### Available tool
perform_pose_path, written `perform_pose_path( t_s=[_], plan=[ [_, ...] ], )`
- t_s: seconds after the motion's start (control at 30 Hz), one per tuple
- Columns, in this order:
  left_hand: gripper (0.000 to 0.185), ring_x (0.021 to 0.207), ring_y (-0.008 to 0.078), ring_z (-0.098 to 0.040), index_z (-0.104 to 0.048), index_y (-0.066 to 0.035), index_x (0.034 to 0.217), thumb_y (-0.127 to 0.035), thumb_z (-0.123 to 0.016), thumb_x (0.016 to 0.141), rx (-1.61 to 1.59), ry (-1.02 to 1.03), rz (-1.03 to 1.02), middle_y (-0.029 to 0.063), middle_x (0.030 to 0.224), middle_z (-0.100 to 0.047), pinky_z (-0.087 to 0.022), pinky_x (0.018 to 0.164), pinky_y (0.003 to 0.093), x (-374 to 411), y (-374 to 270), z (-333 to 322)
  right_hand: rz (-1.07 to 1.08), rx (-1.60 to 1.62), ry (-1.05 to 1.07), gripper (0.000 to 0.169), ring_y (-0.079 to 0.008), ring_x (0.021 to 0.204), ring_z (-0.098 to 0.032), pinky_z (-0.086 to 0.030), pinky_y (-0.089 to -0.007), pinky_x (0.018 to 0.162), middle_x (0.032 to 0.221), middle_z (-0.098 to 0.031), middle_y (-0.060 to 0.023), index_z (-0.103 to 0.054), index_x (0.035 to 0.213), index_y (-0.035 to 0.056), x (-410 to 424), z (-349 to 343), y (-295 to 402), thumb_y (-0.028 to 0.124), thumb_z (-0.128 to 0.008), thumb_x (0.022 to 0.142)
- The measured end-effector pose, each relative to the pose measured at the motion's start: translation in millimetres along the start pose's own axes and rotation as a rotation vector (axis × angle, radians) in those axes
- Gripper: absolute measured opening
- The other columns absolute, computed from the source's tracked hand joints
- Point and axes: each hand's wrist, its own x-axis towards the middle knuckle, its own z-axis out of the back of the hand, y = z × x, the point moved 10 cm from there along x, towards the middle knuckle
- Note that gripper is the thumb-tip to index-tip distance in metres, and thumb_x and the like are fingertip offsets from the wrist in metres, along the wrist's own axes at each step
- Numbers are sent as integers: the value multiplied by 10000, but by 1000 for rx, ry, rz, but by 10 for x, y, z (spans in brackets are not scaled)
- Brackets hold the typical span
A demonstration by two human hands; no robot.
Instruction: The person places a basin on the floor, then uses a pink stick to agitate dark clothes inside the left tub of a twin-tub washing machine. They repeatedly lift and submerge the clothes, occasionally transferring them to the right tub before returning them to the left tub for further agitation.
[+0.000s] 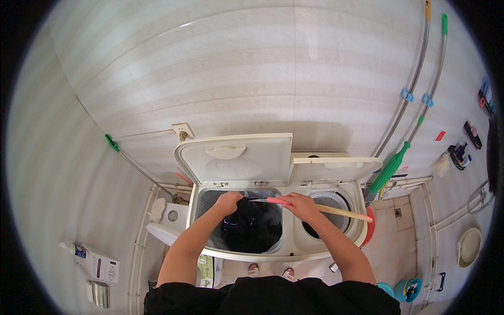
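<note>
Before me stands a white twin-tub washing machine with both lids raised. Its left wash tub contains wet-looking dark garments. Over the tub's far part, my left hand is closed on a dark cloth. My right hand grips a wooden stick with pink ends, just above the divider between the tubs. The stick's pale tip reaches left over the wash tub, close to the dark cloth; whether they touch is unclear. Its other end crosses above the round spin tub.
The wash lid and spin lid stand up near the wall. A green broom hangs at right. A red basin sits beside the machine. Left is a white toilet; a blue bucket stands lower right.
</note>
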Motion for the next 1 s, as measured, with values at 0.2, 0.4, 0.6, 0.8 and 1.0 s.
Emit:
perform_pose_path(
  t_s=[0.2,0.4,0.6,0.8,1.0],
  plan=[
    [286,886,300,-534,-594,-95,908,-27,-491,650,-22,-77,1,97,936,-566,-443,742,391,114,-100,-108,-2,17,30,293,-225,840,-552,-455,-342,699,916,-560,-35,-546,1081,237,21,97,79,262,-520,790],
    [295,898,285,-537,-604,-141,930,-56,-499,668,-18,-39,96,92,961,-567,-443,749,385,194,-44,-149,6,11,44,298,-218,824,-554,-453,-340,680,894,-557,-29,-545,1082,242,11,40,73,278,-527,787],
    [302,900,289,-538,-616,-128,893,-33,-470,646,-129,-119,240,114,923,-588,-440,757,380,98,-35,189,42,-40,94,306,-212,806,-562,-457,-333,656,898,-561,-17,-537,1095,247,-23,-93,77,292,-522,793],
    [354,860,337,-545,-611,-67,892,7,-427,598,-254,-265,267,171,879,-589,-435,765,371,38,-140,755,71,-70,107,303,-225,776,-567,-462,-341,637,871,-557,-29,-534,1095,243,-76,-137,63,296,-512,797],
    [328,821,347,-553,-613,-58,875,9,-434,608,-330,-404,233,180,826,-591,-439,734,365,-48,-514,1491,24,-45,133,295,-254,768,-568,-467,-363,653,883,-556,-53,-523,1099,260,-177,106,37,287,-497,806]
  ],
)
